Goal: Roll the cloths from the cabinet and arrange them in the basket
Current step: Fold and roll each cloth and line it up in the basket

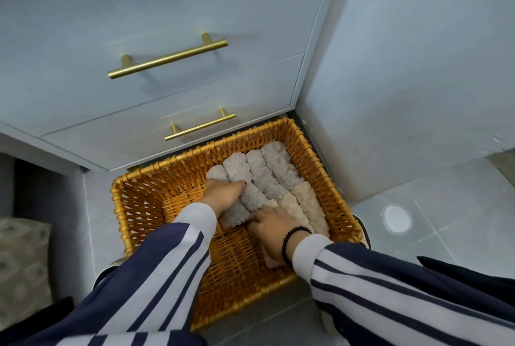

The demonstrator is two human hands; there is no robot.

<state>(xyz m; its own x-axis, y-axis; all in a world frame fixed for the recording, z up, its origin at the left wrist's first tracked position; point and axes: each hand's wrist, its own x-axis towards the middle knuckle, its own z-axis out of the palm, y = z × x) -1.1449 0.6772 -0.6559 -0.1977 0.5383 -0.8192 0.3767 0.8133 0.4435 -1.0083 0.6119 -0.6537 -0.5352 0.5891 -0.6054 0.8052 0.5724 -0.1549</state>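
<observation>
Both hands are down inside the wicker basket (119,206), which sits on the tiled floor (418,220) just in front of the cabinet drawers (167,94). The left hand (223,195) has its grip curled over the nearest grey rolled cloth (245,198), pressing it against the row; the right hand (274,230) grasps a beige cloth (269,260) by the basket's near right side, though its fingertips are hidden. Four grey rolls and some beige ones (309,203) lie side by side toward the far right corner. The fluffy rolls could spring loose if either grip lets go before they are wedged tight, and pushing sideways may skew the neat row.
</observation>
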